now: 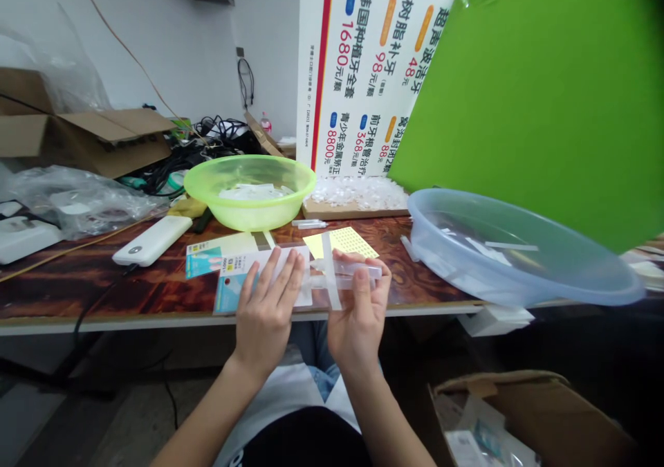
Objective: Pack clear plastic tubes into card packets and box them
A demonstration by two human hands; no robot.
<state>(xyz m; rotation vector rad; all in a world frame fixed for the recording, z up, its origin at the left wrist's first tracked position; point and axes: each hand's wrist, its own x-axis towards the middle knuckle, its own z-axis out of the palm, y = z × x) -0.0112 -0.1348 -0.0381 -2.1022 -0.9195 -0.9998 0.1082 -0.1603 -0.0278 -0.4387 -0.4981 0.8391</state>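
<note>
My left hand (267, 315) lies with fingers stretched out over a white and blue printed card in clear plastic packaging (229, 280) at the table's front edge. Beside it, my right hand (360, 322) grips translucent plastic tubes (372, 272) between thumb and fingers. A whitish strip (330, 273) stands across the tubes, between my two hands; whether it is part of the packaging I cannot tell. Just behind lies a yellow sheet of small round stickers (357, 241). Another printed card (200, 263) is partly covered by the front one.
A green basin (249, 211) with white pieces stands at the back, next to a cardboard tray (337, 211) heaped with clear pieces. On the right is a blue basin (467, 270) holding white strips. A power bank (153, 241) lies left. An open box (550, 411) sits below right.
</note>
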